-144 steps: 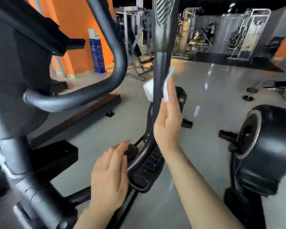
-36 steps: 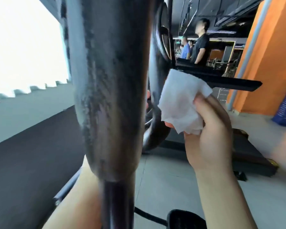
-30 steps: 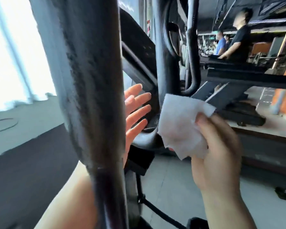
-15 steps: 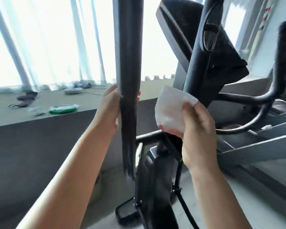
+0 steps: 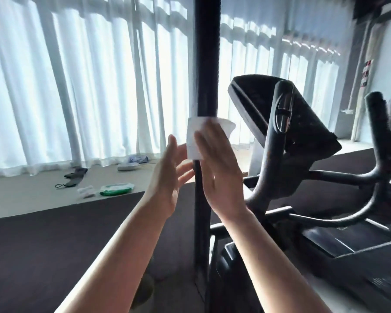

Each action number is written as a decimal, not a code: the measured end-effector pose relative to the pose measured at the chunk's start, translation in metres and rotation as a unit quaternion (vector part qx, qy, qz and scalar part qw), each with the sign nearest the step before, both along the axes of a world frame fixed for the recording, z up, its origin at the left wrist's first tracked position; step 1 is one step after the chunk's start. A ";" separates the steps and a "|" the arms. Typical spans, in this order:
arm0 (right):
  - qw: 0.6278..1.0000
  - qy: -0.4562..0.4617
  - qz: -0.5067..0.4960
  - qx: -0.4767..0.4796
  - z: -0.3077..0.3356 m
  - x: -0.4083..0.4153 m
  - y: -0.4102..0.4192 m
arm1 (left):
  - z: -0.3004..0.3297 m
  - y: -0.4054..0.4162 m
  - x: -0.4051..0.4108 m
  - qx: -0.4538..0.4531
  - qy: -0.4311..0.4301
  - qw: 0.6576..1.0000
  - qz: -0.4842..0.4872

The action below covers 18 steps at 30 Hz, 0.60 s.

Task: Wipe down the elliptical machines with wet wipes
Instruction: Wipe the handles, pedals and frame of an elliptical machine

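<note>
Head camera shows my right hand (image 5: 219, 175) pressing a white, folded wet wipe (image 5: 195, 141) flat against the tall black upright handle bar (image 5: 204, 86) of the elliptical machine. The fingers lie straight over the wipe, pushing it onto the bar rather than curling round it. My left hand (image 5: 167, 179) hovers just beside the bar on its other side, fingers straight and spread, holding nothing; I cannot tell whether its fingertips touch the bar or the wipe's edge.

As for progress, I judge this bar to be mid-wipe: the wipe sits about halfway along the visible stretch, so part of it is likely untreated. The dark angled console (image 5: 303, 123) and the curved black side handles (image 5: 339, 211) to the right show no sign either way; I would count them as possibly pending. A green-and-white pack of wipes (image 5: 116, 189) lies on the pale ledge (image 5: 20, 195) beneath the white curtains (image 5: 77, 75), well apart from me, should a fresh one be needed.
</note>
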State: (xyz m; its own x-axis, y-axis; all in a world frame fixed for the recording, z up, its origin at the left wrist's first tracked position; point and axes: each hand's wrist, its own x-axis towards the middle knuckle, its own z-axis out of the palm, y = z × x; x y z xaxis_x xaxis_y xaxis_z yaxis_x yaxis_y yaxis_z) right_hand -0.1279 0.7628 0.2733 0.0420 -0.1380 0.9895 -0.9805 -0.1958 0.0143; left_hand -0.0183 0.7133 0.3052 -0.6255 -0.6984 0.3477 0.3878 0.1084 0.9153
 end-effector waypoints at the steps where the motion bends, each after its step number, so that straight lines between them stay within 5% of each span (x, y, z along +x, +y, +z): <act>1: 0.998 0.047 -0.028 0.028 -0.019 -0.004 0.003 | 0.000 0.001 0.002 -0.005 -0.005 1.000 -0.012; 5: 0.970 0.203 -0.077 0.113 -0.038 -0.025 0.017 | 0.000 0.004 0.010 -0.019 -0.026 0.999 -0.035; 12: 0.943 0.290 -0.132 0.100 0.110 -0.031 0.015 | 0.042 -0.008 0.014 -0.075 0.057 0.995 0.015; 18: 0.966 0.211 -0.142 0.036 0.185 -0.024 0.015 | 0.087 -0.009 0.013 -0.136 0.082 0.987 0.039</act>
State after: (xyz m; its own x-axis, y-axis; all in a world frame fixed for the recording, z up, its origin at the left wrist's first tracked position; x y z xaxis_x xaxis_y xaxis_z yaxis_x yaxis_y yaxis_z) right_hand -0.1519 0.7779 0.4578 0.3908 -0.2713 0.8796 -0.9044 0.0647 0.4217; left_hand -0.0050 0.7045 0.3920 -0.4937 -0.6093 0.6205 0.5095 0.3756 0.7742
